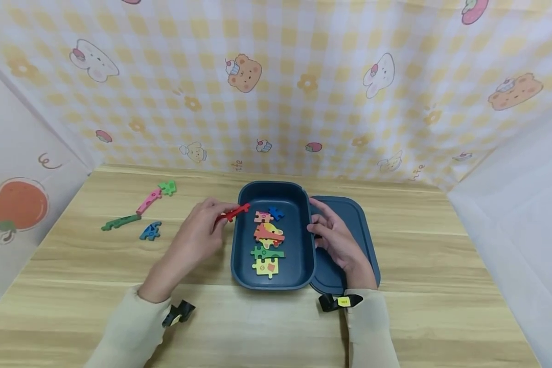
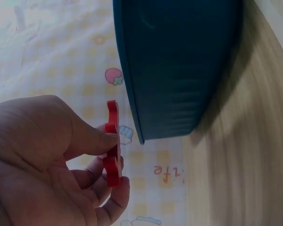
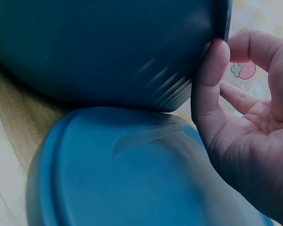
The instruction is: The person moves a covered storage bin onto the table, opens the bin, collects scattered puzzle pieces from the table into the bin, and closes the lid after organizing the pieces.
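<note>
The left hand (image 1: pixel 201 230), in a pinch, is raised beside the left rim of the blue box (image 1: pixel 273 285); the right hand (image 1: pixel 333 236), fingers bent, touches its right side (both forearms (image 1: pixel 131 324) reach from its near side).

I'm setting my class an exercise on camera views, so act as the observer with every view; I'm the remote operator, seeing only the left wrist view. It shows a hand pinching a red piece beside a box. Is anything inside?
Observer: Yes, puzzle pieces lie inside the box.
Operator: Where is the right hand?
Observer: The right hand touches the box's right side.
Operator: Any pieces outside, besides the red piece?
Observer: Four pieces lie on the table, left of the left hand.
</note>
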`<state>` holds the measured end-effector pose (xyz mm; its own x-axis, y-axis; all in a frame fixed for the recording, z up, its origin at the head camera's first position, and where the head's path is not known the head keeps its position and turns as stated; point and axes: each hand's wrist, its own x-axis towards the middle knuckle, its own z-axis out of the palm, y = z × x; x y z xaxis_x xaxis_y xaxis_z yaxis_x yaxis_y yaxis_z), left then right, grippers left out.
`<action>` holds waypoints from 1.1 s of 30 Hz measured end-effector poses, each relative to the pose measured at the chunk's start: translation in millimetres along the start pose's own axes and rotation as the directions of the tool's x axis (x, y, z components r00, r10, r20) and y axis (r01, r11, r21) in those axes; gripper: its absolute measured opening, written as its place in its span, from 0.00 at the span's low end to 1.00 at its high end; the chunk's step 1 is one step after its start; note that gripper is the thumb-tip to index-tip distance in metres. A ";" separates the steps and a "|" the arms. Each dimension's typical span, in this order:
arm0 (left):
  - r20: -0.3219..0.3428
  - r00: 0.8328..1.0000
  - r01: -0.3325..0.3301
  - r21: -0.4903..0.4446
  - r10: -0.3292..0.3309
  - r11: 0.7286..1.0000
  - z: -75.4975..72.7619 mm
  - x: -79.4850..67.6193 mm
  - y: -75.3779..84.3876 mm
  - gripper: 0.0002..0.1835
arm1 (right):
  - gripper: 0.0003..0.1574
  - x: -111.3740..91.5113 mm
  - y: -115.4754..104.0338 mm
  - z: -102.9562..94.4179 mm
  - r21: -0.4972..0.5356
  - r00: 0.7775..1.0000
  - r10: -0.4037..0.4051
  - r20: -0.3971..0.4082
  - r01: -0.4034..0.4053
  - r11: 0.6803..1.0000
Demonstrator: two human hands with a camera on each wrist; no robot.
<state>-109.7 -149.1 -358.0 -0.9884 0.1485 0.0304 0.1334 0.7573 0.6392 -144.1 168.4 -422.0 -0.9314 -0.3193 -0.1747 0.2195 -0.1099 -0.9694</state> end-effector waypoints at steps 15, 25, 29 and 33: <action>0.021 0.997 -0.079 -0.025 0.080 0.997 17.1 6.3 22.4 0.20 | 0.44 2.4 -1.7 -0.1 -0.006 1.000 -0.005 -0.005 0.005 1.000; 0.025 0.989 -0.143 -0.022 0.144 0.989 27.5 7.6 28.8 0.19 | 0.44 3.3 -0.1 1.6 -0.020 1.000 -0.002 -0.007 0.002 1.000; 0.027 0.988 -0.155 -0.010 0.155 0.988 32.6 7.4 31.9 0.19 | 0.44 1.7 0.9 0.8 -0.015 1.000 0.005 -0.012 -0.005 1.000; 0.022 0.985 -0.171 -0.019 0.172 0.985 36.4 7.7 33.4 0.19 | 0.44 1.0 1.1 -0.7 -0.008 1.000 0.008 -0.011 -0.008 1.000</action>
<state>-110.2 -99.5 -364.3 -0.9491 0.2901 0.1230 0.2994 0.7088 0.6387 -145.0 168.7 -423.3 -0.9329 -0.3094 -0.1844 0.2248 -0.1001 -0.9692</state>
